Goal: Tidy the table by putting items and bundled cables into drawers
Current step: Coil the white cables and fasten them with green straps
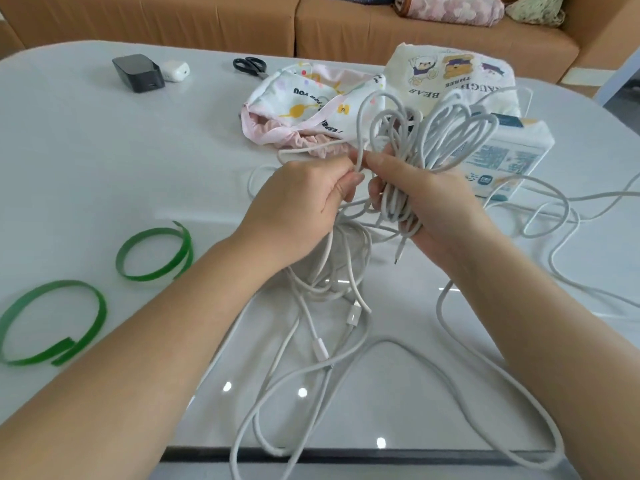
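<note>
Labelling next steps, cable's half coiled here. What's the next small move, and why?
Probably: the left hand, pinching a strand, draws another loop of the loose white cable into the coil of white cable loops held in the grip of the right hand. Long runs lie slack across the glossy white table, so the two green strap ties at the left look premature.

Views: one. Head camera, wide-angle, worn by the person. Faces forward and down across the table (104, 150). Range: close, the left hand (298, 199) and right hand (436, 202) at mid-frame, both seen from above. Far limit: sofa (207, 26) along the top edge, beyond the table's far rim.
</note>
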A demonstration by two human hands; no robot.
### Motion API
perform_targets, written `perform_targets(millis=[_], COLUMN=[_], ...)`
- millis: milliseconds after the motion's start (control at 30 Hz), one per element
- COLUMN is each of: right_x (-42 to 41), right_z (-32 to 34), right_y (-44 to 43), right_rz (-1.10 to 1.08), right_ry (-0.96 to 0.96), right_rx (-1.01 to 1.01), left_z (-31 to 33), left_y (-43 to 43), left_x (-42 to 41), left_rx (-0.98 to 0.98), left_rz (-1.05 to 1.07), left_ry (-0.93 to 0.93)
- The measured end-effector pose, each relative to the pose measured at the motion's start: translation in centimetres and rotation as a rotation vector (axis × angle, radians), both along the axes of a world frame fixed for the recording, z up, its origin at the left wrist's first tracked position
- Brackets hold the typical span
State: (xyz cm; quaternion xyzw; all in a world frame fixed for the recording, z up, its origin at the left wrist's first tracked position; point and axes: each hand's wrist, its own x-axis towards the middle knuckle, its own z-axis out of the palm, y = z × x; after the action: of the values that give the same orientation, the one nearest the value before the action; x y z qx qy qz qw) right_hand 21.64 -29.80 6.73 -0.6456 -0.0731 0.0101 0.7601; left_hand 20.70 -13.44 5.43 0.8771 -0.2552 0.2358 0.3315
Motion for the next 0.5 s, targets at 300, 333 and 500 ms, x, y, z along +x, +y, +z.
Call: perform_targets(millis=[300, 333, 500], right_x=[0.0, 0.0, -0.4], right_z=[0.3, 0.5, 1.5], right_y=[0.3, 0.2, -0.4], right_rz=[-0.031, -0.023, 0.124], right_ry=[-0.06, -0.05, 0.06], right_rx=[0.046, 0.094, 0.375], left_z=[0.0, 0.0, 0.3], left_y=[-0.4, -0.3, 1.3], left_x=[0.1, 0.1, 0.1], left_rx=[-0.067, -0.094, -0.072], left_rz=[-0.039, -0.039, -0.051], left_ry=[0.089, 0.11, 0.062])
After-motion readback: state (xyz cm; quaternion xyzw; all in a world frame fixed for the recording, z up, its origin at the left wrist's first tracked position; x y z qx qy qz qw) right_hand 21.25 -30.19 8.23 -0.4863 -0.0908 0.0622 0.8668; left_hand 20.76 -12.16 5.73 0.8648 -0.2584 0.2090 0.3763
